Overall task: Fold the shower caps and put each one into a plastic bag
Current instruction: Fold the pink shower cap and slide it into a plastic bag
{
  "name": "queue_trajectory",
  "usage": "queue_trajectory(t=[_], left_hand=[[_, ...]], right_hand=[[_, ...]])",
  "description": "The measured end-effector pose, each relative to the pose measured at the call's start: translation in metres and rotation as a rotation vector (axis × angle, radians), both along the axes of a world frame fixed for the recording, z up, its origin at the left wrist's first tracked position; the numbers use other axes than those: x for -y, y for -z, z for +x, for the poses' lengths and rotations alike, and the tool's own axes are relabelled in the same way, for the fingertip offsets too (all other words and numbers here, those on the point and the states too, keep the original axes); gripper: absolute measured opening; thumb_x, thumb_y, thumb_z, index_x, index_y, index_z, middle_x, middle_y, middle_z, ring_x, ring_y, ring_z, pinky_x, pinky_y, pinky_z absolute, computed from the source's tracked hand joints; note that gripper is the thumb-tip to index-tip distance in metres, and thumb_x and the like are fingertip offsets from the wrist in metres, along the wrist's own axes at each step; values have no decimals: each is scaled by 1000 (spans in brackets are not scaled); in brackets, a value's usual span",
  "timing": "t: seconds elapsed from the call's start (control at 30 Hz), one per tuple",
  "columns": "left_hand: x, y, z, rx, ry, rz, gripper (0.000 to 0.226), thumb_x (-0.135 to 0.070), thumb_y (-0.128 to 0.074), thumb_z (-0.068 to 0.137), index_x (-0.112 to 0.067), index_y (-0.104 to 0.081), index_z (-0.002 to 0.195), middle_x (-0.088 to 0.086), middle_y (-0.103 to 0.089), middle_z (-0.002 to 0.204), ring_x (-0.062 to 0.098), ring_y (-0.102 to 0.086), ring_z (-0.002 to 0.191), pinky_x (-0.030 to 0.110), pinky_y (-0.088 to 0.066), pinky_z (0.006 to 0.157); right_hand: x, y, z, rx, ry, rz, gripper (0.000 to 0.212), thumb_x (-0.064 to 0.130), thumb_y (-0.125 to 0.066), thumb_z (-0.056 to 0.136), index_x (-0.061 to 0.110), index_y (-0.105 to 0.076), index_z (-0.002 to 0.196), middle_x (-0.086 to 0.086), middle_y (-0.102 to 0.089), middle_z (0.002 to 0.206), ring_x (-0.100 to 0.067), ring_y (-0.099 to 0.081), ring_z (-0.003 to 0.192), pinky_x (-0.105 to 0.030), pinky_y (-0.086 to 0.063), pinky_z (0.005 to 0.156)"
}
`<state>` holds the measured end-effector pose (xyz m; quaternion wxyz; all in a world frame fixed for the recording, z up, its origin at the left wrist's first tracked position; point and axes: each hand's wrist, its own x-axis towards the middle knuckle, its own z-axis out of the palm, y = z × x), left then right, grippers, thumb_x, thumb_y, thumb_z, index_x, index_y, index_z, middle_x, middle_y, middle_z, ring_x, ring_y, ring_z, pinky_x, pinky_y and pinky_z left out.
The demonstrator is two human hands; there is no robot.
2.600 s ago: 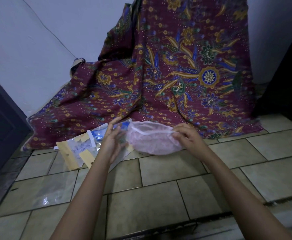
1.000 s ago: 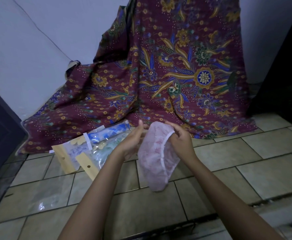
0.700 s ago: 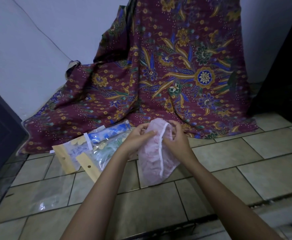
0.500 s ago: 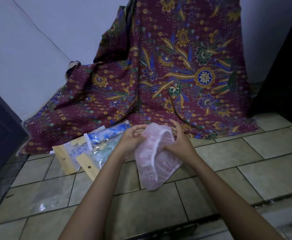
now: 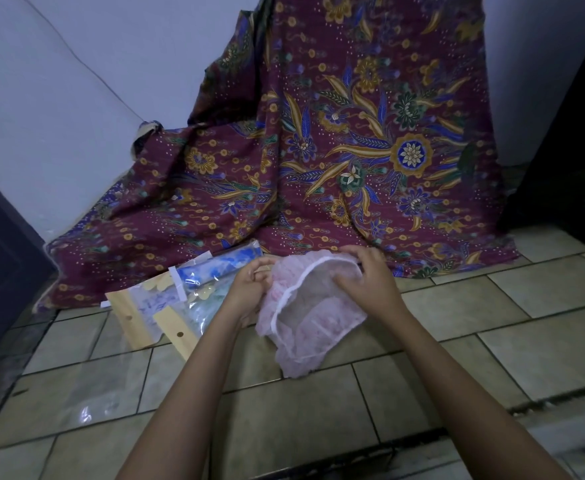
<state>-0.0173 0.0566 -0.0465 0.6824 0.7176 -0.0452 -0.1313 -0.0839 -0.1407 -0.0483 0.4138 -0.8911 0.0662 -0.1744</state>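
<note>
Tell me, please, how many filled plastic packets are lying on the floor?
3, overlapping, beside the left hand: the blue packet nearest the patterned cloth, the pale packet farthest left, and the greenish packet closest to that hand. Others may be hidden beneath them.

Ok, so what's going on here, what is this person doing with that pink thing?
A person holds a pink shower cap in both bare hands above a tiled floor. The left hand grips one side of its elastic rim and the right hand grips the other. The cap hangs open, not yet folded. Filled bags with card headers lie beside the left hand, and a clear plastic bag lies flat on the tiles nearer the camera.
</note>
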Motion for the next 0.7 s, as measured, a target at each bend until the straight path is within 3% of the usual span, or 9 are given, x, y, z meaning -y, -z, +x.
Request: queue_trajectory(t=[0.1, 0.17, 0.23, 0.37, 0.43, 0.5, 0.57, 0.63, 0.7], left_hand=[[-1, 4, 1, -39, -22, -138, 41, 19, -36, 88, -17, -56, 91, 0, -64, 61, 11, -60, 52, 18, -49, 47], [-1, 8, 0, -53, -49, -213, 37, 17, -40, 88, -16, -55, 94, 2, -67, 65, 13, -61, 56, 20, -50, 50], [3, 12, -3, -76, -72, -272, 32, 13, -41, 90, -14, -55, 97, 0, -70, 68, 12, -64, 57, 23, -52, 54], [13, 11, -12, -207, -149, -437, 30, 7, -35, 87, -12, -58, 87, 10, -63, 75, 21, -59, 64, 31, -49, 65], [18, 7, -16, -277, -167, -575, 25, -11, -36, 93, -9, -61, 86, 10, -64, 76, 21, -62, 67, 32, -50, 69], [20, 3, -17, -289, -118, -640, 43, -39, -37, 96, -6, -64, 95, 13, -67, 86, 23, -64, 79, 35, -50, 81], [24, -1, -17, -285, -59, -545, 58, -55, -40, 90, -5, -65, 107, 20, -65, 104, 29, -61, 94, 40, -45, 92], [26, -3, -15, -193, -63, -278, 41, -44, -51, 91, -9, -62, 108, 22, -61, 113, 28, -61, 95, 39, -50, 86], [25, -2, -13, -74, -103, -179, 33, -34, -65, 86, -9, -58, 106, 18, -61, 113, 26, -63, 91, 36, -53, 76]], right_hand=[[-1, -4, -3, 15, 83, 661, 25, 30, -46, 96, 13, -62, 105, -4, -61, 101, -19, -59, 93, -28, -46, 73], [3, -3, -4, -60, 103, 808, 27, 26, -44, 97, 15, -63, 80, 2, -64, 70, -13, -61, 67, -21, -45, 57], [-1, -4, -8, -157, 16, 877, 30, 25, -45, 96, 17, -60, 72, 5, -58, 55, -10, -55, 51, -17, -39, 48], [-7, -5, -9, -118, -67, 929, 27, 23, -48, 95, 4, -68, 95, -9, -71, 85, -21, -66, 77, -32, -51, 73], [-12, -7, -7, -42, -43, 900, 25, 21, -48, 95, 5, -67, 88, -6, -70, 81, -14, -66, 73, -26, -51, 69], [-15, -10, -7, 4, 12, 838, 26, 18, -49, 95, 11, -63, 74, 2, -63, 66, -4, -59, 58, -17, -47, 56], [-18, -12, -5, 49, 80, 789, 26, 15, -52, 94, 13, -58, 68, 2, -57, 64, -3, -52, 56, -14, -42, 52], [-18, -12, -3, 81, 149, 773, 26, 18, -52, 94, 11, -58, 70, -3, -57, 69, -11, -52, 63, -18, -44, 57], [-19, -14, -4, 92, 180, 852, 32, 29, -47, 96, 11, -59, 72, -7, -60, 73, -17, -56, 68, -28, -45, 64]])
